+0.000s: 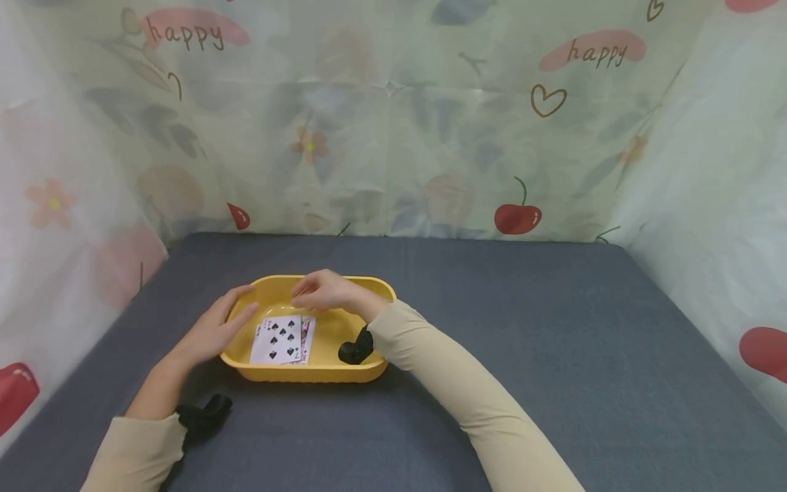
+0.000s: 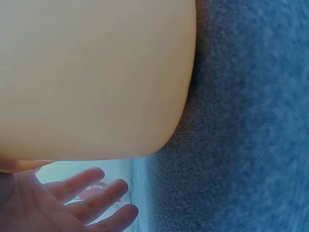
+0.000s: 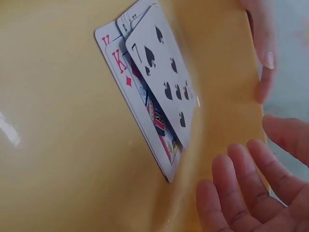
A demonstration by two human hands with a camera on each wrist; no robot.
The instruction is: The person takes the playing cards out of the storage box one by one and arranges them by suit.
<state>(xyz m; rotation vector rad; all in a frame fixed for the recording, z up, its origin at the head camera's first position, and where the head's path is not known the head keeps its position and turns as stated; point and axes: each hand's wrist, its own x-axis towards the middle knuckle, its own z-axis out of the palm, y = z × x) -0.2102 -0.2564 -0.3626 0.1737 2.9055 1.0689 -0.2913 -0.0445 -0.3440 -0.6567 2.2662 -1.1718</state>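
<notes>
Hovering over the far side of the yellow tray (image 1: 310, 374), the right hand (image 1: 322, 290) has nothing between its fingers; in the right wrist view they're loosely curved and clear of the cards. The playing cards (image 1: 281, 342) lie in a small pile in the left part of the tray, seven of spades on top, king of diamonds (image 3: 126, 79) poking out beside it. The left hand (image 1: 218, 324) is at the tray's left end, fingers pretty wide along the outside, thumb angled inward over the rim. Can't tell how firmly it touches, if at all.

My read: this is a between-cards moment, pile in place, right hand free. If another card's to be handled, the right fingers would need to narrow into a pinch, with the left steadying the tray.

Pose-wise, the right forearm slants across the tray's right end, wrist bent leftward, while the left forearm angles up from the table (image 1: 492, 307)'s near-left side.
</notes>
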